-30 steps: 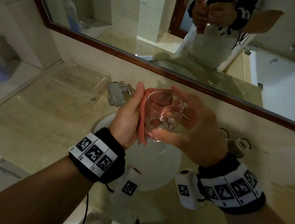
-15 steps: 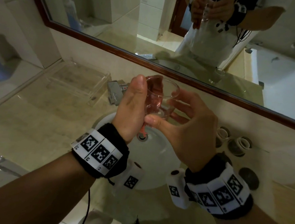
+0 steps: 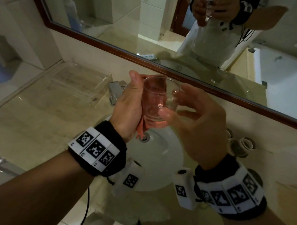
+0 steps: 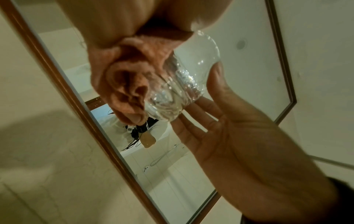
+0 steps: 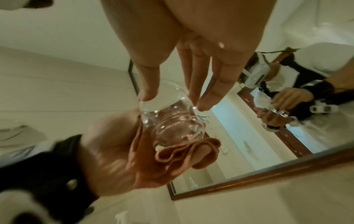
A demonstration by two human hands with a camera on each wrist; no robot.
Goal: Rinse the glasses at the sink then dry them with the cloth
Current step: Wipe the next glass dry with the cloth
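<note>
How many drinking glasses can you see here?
2. One glass is held by the left hand and right hand above the sink; a second glass shows only as a reflection in the mirror. More may be hidden.

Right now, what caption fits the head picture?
Left hand wipes a glass with a cloth over the sink.

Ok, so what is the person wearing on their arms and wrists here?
Both forearms are bare, with no sleeves. The left wrist band and right wrist band are black, each carrying a row of white tiles printed with black square codes. A white camera block hangs under each wrist, and a thin black cable drops from the left one.
</note>
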